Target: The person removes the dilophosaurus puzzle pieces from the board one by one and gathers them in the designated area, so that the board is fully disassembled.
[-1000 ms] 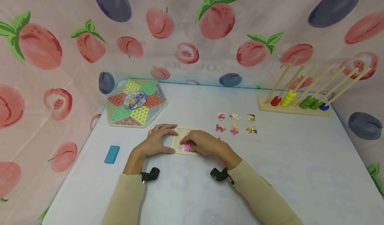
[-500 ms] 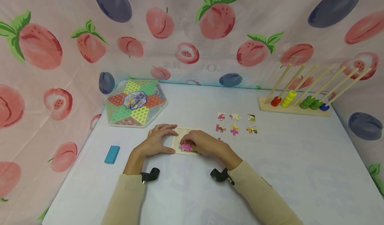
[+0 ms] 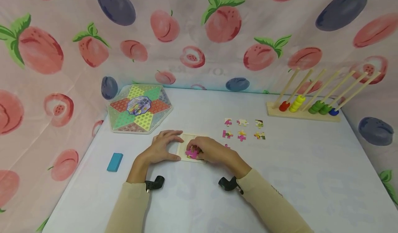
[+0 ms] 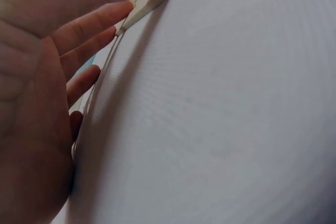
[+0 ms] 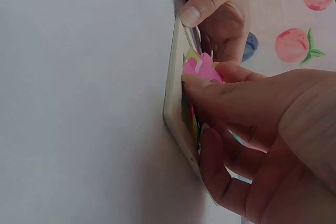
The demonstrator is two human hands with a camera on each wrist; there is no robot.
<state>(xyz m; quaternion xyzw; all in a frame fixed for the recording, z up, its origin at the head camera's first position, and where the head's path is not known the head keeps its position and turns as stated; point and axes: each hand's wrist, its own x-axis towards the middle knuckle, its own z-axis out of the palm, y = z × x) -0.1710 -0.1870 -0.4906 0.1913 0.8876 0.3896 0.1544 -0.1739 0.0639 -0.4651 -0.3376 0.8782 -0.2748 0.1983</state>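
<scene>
My right hand pinches a pink jigsaw piece between thumb and fingers. The piece is tilted, close over the shallow wooden puzzle tray. In the right wrist view, coloured pieces show inside the tray beneath my fingers, partly hidden by them. My left hand holds the tray by its left side, thumb at the near corner and fingers at the far edge. In the left wrist view, those fingers are spread along the tray's rim.
Several loose jigsaw pieces lie in rows right of the tray. A blue block lies at the left. Behind it sits a hexagonal Chinese checkers board. A wooden bead stand with upright rods is at the back right.
The pink piece has turned and tilted slightly in my right fingers. My left hand stays at the tray's side. The head view has shifted a little.
</scene>
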